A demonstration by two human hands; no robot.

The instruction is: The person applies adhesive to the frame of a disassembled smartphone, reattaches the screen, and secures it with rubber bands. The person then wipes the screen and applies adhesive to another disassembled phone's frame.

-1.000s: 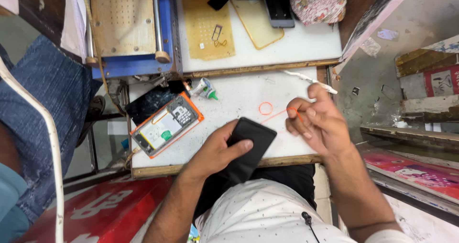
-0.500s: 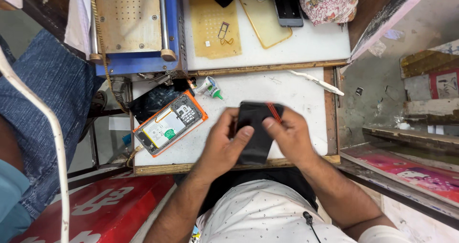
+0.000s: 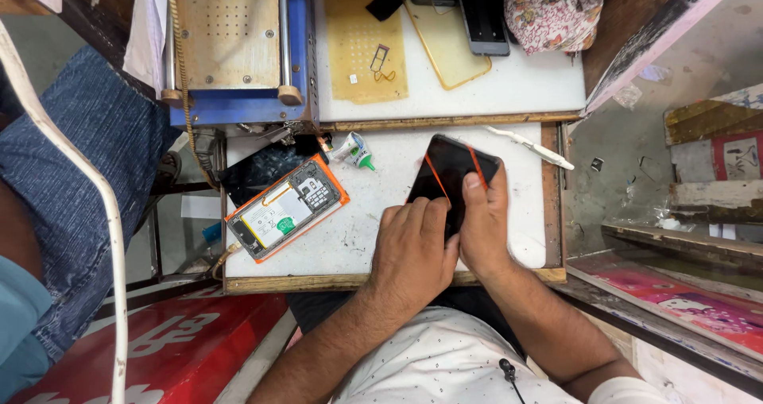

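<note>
On the white worktop, near its front edge, lies a black phone screen with two thin orange bands stretched around it. Both hands rest on this dark panel. The left hand lies flat on its lower part, with the fingers close together and pressed down on it. The right hand holds the panel from the right side, and its thumb presses on the glass close to one orange band. To the left, well apart from the hands, lies an open phone in an orange case, with its inside parts showing. A small glue bottle with a green tip lies between the open phone and the black panel. A thin white tool lies just beside the panel's top right corner.
</note>
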